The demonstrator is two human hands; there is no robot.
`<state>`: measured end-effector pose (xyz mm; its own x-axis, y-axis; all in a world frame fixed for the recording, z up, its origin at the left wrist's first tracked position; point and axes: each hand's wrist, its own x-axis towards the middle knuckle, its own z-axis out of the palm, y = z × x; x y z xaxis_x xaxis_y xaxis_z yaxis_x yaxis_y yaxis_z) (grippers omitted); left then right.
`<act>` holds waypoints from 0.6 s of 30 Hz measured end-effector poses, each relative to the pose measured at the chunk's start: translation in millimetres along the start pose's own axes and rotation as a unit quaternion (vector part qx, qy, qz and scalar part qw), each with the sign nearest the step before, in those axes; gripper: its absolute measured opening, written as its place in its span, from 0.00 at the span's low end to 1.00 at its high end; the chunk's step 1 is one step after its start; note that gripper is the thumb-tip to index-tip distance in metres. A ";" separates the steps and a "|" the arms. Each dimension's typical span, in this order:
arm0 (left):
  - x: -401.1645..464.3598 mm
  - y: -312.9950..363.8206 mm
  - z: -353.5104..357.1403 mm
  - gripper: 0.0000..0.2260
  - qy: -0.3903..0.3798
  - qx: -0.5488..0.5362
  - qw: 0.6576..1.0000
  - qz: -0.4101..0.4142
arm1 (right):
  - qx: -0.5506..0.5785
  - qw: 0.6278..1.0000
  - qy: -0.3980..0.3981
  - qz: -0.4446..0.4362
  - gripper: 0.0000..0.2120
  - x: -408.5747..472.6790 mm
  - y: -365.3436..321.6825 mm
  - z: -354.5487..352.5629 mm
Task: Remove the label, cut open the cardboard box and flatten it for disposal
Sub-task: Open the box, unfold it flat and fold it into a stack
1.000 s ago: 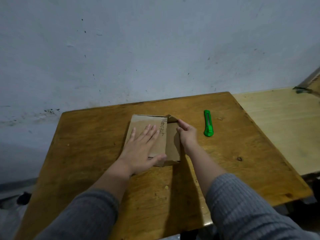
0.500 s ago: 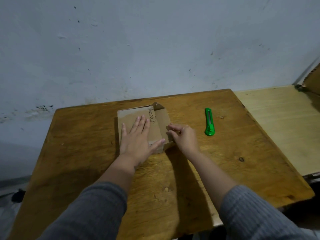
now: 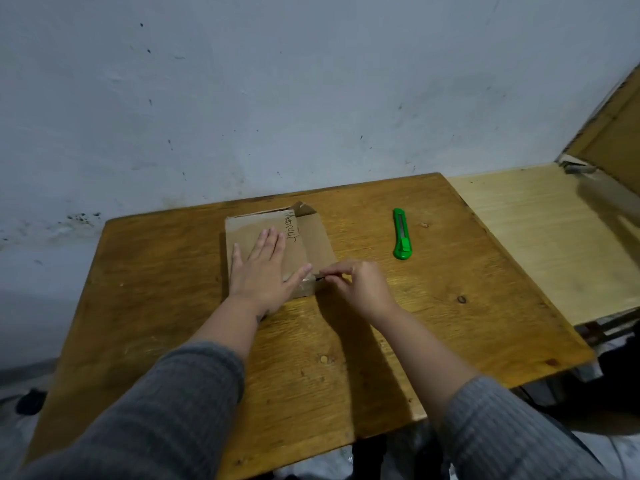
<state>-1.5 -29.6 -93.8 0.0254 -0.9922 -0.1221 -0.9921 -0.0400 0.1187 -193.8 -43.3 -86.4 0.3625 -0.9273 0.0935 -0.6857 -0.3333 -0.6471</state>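
Note:
A small brown cardboard box (image 3: 313,237) with handwriting on top lies on the wooden table (image 3: 450,306), toward the back middle. My left hand (image 3: 265,271) lies flat on the box top, fingers spread, pressing it down. My right hand (image 3: 360,287) is at the box's near right corner, thumb and fingertips pinched on a strip of tape or label edge there. A green utility knife (image 3: 401,234) lies on the table to the right of the box, apart from both hands.
A grey-white wall (image 3: 311,98) rises directly behind the table. A paler wooden surface (image 3: 554,237) adjoins the table on the right, with a wooden board (image 3: 620,133) leaning at its far corner. The floor shows below the table's front edge.
My right hand has slid from the box's right side down to its near right corner and pinched there. The left hand stays flat on top. The view has shifted slightly.

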 end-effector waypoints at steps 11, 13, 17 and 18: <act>-4.2 -3.7 1.8 0.40 0.023 0.014 1.000 0.002 | -0.043 0.999 0.021 0.021 0.07 -16.3 27.9 6.4; -4.2 -3.7 3.0 0.40 0.024 0.015 1.000 0.002 | -0.041 0.998 0.040 0.015 0.06 -22.0 27.2 8.1; -5.5 -2.4 5.0 0.40 0.033 0.017 0.999 0.002 | -0.003 0.995 0.097 0.030 0.11 -15.5 13.3 11.5; -6.2 -1.8 5.0 0.40 0.034 0.017 0.999 0.001 | -0.004 0.995 0.092 0.030 0.12 -9.1 8.4 13.2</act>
<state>-0.5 -22.8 -98.2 0.0312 -0.9980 -0.0551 -0.9957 -0.0358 0.0850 -194.5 -35.5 -102.7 0.1986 -0.9609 0.1929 -0.7086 -0.2768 -0.6491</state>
